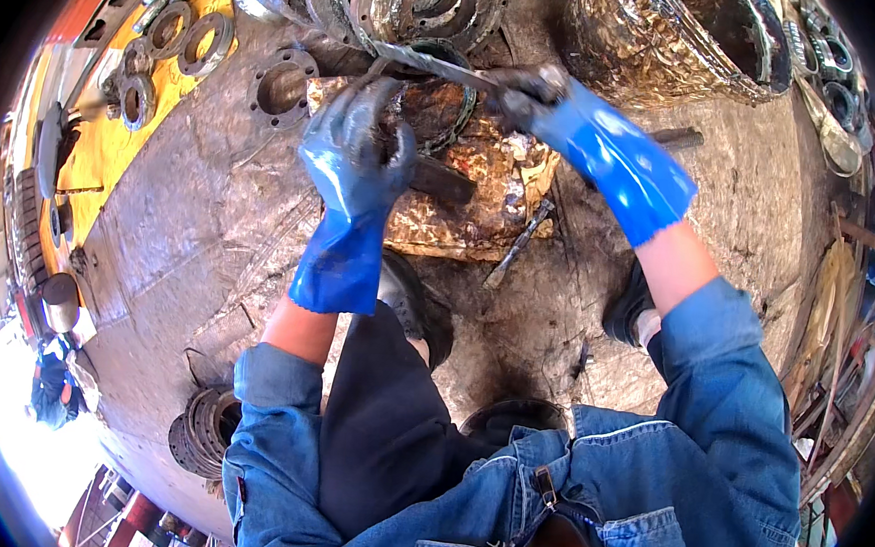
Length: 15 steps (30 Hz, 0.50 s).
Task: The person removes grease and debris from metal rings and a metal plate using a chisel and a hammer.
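1. A grimy metal floor (190, 228) is filling most of the frame, curving with the lens from the upper left down to the lower centre.
2. The person's denim jacket (686, 469) is taking up the lower right, with dark trousers (387, 441) running up the lower middle.
3. A large crumpled metal drum (662, 37) is lying at the upper right of the frame.
4. A rusty, oily metal block (482, 201) is sitting at the upper centre, just above the person's dark shoes (416, 302).
5. The right hand (529, 94), in a blue rubber glove blackened at the fingers, is closing around one end of a long thin metal tool (420, 64) at the upper centre; that tool is slanting up and to the left across the frame.
6. The left hand (360, 143), also in a blue glove, is curling shut over a dark ring-shaped part (438, 108) resting on top of the block; exactly what its fingers are pinching cannot be told.
7. A stack of steel flanges (414, 1) is leaning along the top edge, right behind the hands.
8. A single flange with bolt holes (281, 85) is lying flat just left of the left hand.
9. Several smaller rings (176, 42) are resting on a yellow surface (115, 143) at the upper left.
10. A thin metal rod (519, 243) is lying on the floor just right of the block.
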Tool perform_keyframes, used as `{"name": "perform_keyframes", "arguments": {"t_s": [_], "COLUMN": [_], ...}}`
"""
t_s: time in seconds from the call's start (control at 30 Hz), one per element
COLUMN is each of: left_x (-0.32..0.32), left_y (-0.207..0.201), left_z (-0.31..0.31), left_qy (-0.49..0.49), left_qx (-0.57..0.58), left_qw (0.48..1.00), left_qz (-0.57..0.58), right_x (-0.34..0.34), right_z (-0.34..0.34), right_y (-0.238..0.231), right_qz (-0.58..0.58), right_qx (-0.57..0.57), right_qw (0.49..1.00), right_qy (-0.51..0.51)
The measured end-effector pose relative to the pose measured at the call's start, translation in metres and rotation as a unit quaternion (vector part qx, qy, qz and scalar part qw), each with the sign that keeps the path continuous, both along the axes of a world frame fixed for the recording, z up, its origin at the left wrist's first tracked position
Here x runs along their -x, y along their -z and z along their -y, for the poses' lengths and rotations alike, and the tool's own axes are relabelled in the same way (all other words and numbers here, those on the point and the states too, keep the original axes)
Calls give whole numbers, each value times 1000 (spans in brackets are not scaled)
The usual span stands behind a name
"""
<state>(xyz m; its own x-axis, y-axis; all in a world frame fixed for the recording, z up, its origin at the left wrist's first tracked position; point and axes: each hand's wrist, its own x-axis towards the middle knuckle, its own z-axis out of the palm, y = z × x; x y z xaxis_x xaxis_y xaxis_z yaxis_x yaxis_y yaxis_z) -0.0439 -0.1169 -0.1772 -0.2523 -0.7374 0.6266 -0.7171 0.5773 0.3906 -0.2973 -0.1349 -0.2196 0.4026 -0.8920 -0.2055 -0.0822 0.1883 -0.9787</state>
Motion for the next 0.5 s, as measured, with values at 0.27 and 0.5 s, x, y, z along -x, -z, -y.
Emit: {"name": "perform_keyframes", "arguments": {"t_s": [0.27, 0.5], "left_x": [-5, -101], "left_y": [-20, 32], "left_z": [-18, -2], "left_qy": [-25, 2], "left_qx": [112, -627], "left_qw": [993, 542], "left_qz": [-25, -560], "right_x": [2, -7], "right_z": [-115, -157], "right_y": [22, -14], "right_qz": [445, -234], "right_qx": [-504, 52], "right_qw": [705, 971], "right_qy": [228, -21]}}
